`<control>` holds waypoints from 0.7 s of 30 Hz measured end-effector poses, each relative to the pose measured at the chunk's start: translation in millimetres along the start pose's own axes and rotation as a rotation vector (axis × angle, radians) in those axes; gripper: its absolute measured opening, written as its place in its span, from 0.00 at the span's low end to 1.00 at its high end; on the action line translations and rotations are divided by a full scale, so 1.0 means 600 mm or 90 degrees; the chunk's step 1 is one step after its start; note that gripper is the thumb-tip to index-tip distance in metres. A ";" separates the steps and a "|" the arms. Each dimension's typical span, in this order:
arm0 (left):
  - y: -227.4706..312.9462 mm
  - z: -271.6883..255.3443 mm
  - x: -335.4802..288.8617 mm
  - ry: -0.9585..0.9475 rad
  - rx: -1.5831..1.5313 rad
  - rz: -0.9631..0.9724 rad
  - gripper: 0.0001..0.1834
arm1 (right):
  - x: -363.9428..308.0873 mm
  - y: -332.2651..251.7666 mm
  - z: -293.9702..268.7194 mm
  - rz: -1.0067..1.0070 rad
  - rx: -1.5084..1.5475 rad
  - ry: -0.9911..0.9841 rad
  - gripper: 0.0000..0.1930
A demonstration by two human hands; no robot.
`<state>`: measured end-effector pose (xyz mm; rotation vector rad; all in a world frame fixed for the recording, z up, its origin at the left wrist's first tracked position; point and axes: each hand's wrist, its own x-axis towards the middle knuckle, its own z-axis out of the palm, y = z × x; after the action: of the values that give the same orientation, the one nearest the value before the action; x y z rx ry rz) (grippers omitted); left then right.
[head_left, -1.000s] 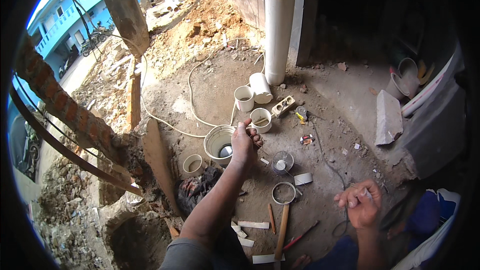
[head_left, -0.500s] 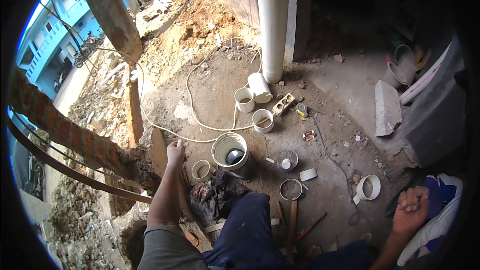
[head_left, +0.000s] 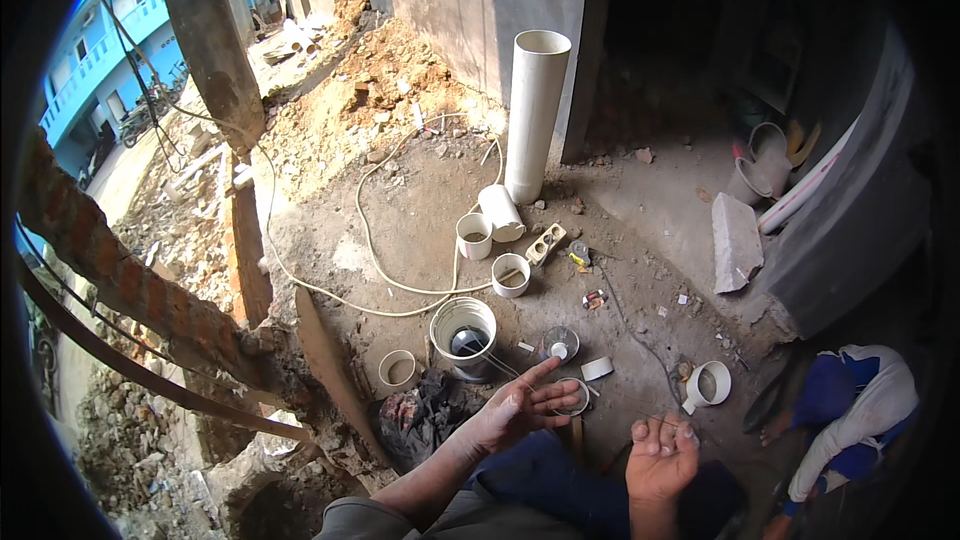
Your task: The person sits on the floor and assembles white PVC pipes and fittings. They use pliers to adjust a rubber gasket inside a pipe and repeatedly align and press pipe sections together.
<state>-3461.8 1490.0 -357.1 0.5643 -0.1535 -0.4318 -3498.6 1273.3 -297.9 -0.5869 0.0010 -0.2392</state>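
My left hand (head_left: 522, 406) is raised in the lower middle with its fingers spread, above my dark blue trouser leg. Thin pale lines, perhaps a cord, run from the white bucket (head_left: 463, 321) toward its fingers; whether the hand touches them I cannot tell. To its right, my right hand (head_left: 661, 457) is palm up with fingers curled in, and anything inside is hidden or too small to name. A dark round piece (head_left: 468, 342) lies inside the bucket. Beside the left hand are a clear round container (head_left: 560, 344), a thin pipe ring (head_left: 584, 395) and a short white pipe piece (head_left: 597, 368).
A tall white pipe (head_left: 537, 120) stands at the wall. Short pipe pieces (head_left: 474, 236), a power strip (head_left: 545, 243), a tape measure (head_left: 579, 253) and a looping cable (head_left: 365, 205) lie on the floor. A person in blue and white (head_left: 855, 410) is at right; broken brickwork (head_left: 150, 290) lines the left.
My left hand has come from the far left toward the middle, going from a fist to spread fingers. My right hand has moved left, nearer to it. The view has shifted slightly.
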 end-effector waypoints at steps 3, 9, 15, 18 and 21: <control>0.021 -0.008 0.043 0.255 -0.079 0.019 0.32 | -0.048 0.039 -0.029 0.024 -0.240 0.037 0.05; 0.097 -0.063 0.068 0.398 -0.108 0.179 0.15 | -0.079 0.068 -0.080 0.087 -0.359 0.139 0.06; 0.135 -0.089 0.054 0.379 -0.125 0.290 0.16 | -0.074 0.077 -0.091 0.107 -0.372 0.118 0.06; 0.151 -0.088 0.044 0.370 -0.134 0.337 0.19 | -0.072 0.078 -0.091 0.154 -0.343 0.139 0.05; 0.166 -0.082 0.032 0.347 -0.151 0.384 0.21 | -0.078 0.079 -0.088 0.202 -0.318 0.195 0.04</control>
<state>-3396.5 1580.9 -343.5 0.3602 0.2476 0.2935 -3537.3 1293.0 -371.1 -1.0298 0.4586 -0.0137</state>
